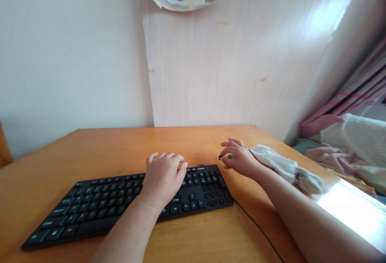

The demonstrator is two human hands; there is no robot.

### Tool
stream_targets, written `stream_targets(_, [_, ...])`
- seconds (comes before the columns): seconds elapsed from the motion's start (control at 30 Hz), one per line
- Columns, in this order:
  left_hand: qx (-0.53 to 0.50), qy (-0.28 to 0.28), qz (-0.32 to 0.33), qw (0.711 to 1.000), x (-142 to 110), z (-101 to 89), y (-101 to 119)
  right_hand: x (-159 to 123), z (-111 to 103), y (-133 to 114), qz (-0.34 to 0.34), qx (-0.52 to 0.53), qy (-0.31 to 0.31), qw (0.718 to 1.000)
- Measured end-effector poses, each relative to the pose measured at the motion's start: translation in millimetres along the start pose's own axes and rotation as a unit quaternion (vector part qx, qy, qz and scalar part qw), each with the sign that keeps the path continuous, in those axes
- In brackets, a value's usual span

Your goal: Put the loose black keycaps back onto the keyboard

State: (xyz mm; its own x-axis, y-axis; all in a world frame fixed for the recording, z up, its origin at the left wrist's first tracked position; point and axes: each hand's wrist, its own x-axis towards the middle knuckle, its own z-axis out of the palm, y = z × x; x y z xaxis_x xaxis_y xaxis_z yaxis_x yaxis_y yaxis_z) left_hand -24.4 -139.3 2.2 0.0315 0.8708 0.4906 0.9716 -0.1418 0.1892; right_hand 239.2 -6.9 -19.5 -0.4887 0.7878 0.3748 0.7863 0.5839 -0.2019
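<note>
A black keyboard (pixel 105 200) lies aslant on the wooden table, with several keycaps gone from the number pad (pixel 214 194) at its right end. My left hand (pixel 163 176) rests across the middle of it, fingers bent over the far edge and thumb toward the right. Beyond the keyboard's right end, my right hand (pixel 239 158) is low over the table. Its thumb and forefinger close on a small black keycap (pixel 220 157). Another small dark piece (pixel 230 156), likely a keycap, shows in the gap between those fingers; whether it is held I cannot tell.
A whitish cloth bundle (pixel 274 160) with a greyish end lies right of my right hand, partly behind the forearm. The keyboard's cable (pixel 257 227) runs toward the near edge. A wall (pixel 193 94) stands behind the table (pixel 120 150). Bedding (pixel 356 142) is at the right.
</note>
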Motion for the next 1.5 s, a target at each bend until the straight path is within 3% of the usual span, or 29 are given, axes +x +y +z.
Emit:
stream_targets(0.33, [0.011,-0.010,0.009,1.000,-1.3,5.5,-1.5,-20.1,-15.8,-41.6,-0.115,0.077,0.022,0.990])
stream_targets(1.0, [0.005,-0.062,0.024,0.998,-2.3,2.9,1.9,-38.2,-27.9,-81.6,-0.170,0.061,-0.020,0.983])
stream_targets(1.5, [0.012,-0.064,0.017,0.998,-3.3,3.7,3.0,-41.3,-26.3,-84.5,-0.188,0.053,-0.043,0.980])
